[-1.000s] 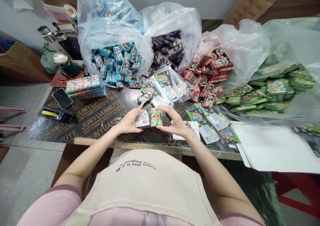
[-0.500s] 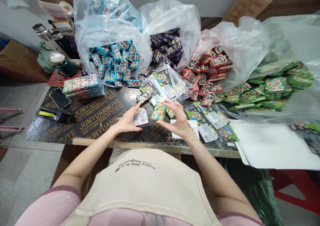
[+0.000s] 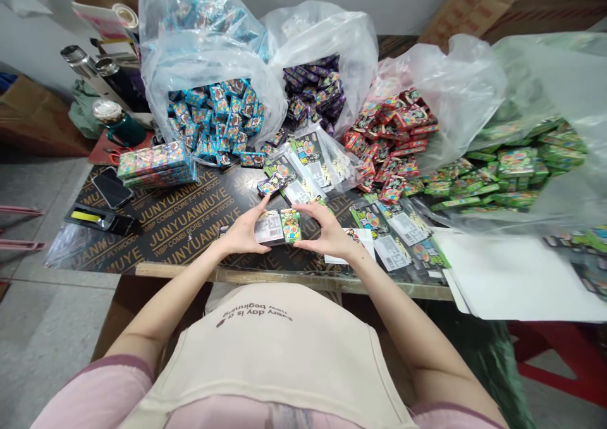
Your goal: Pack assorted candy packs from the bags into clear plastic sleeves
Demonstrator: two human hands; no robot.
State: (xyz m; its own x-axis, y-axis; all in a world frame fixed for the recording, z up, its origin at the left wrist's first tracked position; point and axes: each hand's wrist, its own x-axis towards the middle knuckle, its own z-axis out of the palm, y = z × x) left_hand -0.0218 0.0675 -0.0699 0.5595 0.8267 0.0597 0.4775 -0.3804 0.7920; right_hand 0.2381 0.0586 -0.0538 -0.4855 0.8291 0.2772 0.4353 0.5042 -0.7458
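My left hand (image 3: 243, 233) is closed on a clear plastic pouch (image 3: 269, 228) with a white barcode label, thumb at the near edge and fingers at the far edge. Between thumb and fingers, my right hand (image 3: 328, 231) grips a small green printed box (image 3: 291, 225). That box lies against the pouch's right end; I cannot tell whether it is inside the opening. Just beyond my left fingertips is a small purple box (image 3: 271, 185). Flat printed pouches (image 3: 308, 163) lie past both hands.
Plastic bags hold blue boxes (image 3: 218, 119), purple boxes (image 3: 315, 90), red boxes (image 3: 403, 131) and green boxes (image 3: 516, 163) along the back. More printed pouches (image 3: 398, 233) and white sheets (image 3: 512, 277) lie right. Wrapped packs (image 3: 154, 160), a phone (image 3: 112, 187) and a cutter (image 3: 99, 217) sit left.
My right hand has moved left and slightly nearer with the green box, which now meets the pouch's right end. My left hand stays nearly in place on the pouch.
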